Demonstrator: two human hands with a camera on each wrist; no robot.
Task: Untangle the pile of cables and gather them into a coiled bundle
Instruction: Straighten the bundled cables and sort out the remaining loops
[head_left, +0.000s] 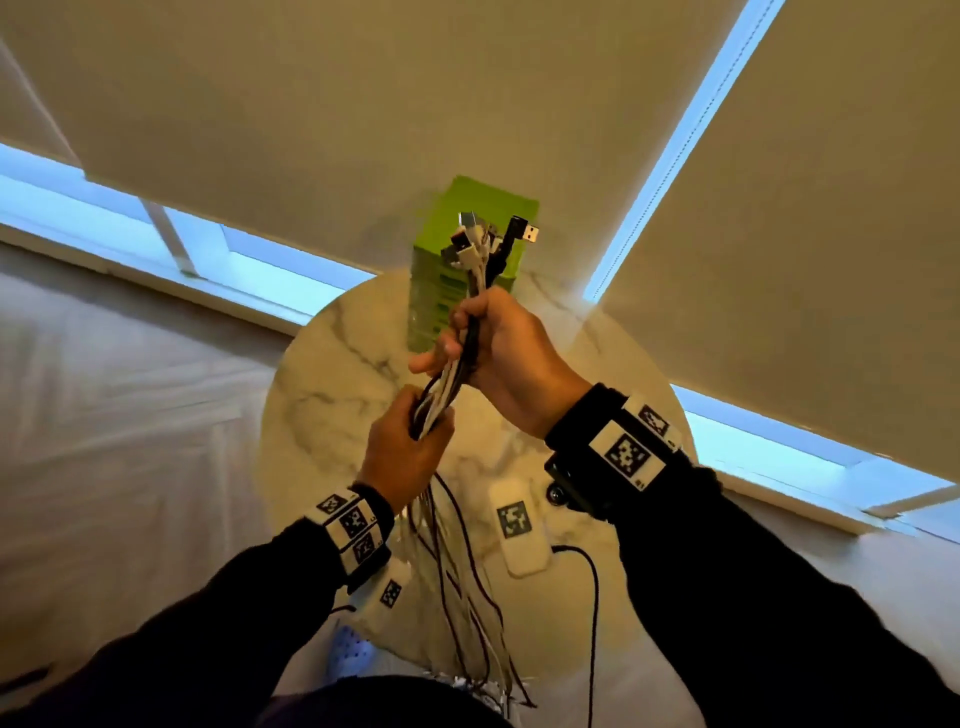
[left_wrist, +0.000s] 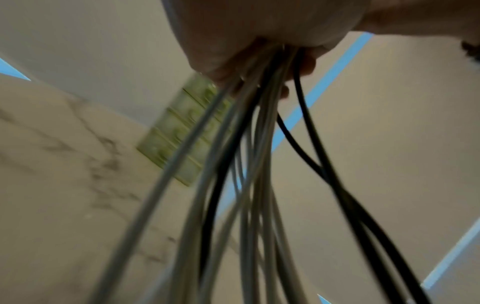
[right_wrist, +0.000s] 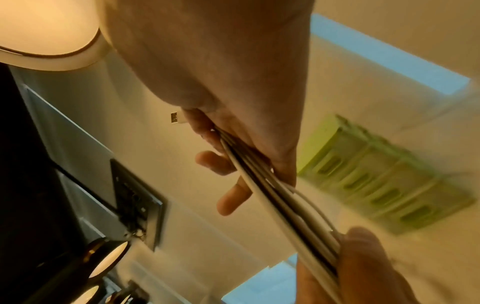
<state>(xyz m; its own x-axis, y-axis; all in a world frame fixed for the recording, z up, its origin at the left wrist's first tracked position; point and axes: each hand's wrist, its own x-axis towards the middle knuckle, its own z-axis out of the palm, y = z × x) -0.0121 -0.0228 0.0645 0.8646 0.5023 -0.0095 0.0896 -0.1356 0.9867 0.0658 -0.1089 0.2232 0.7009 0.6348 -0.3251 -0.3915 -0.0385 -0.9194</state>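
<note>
A round, glossy white marble-look tabletop (head_left: 332, 374) carries grey veins. Smooth plastic-sheathed white and black cables (head_left: 470, 561) end in shiny metal plugs (head_left: 531, 232).

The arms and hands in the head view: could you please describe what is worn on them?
Both arms wear dark long sleeves. The left wrist and right wrist each carry a black band bearing white tags with black square-pattern markers. Both hands are bare.
</note>
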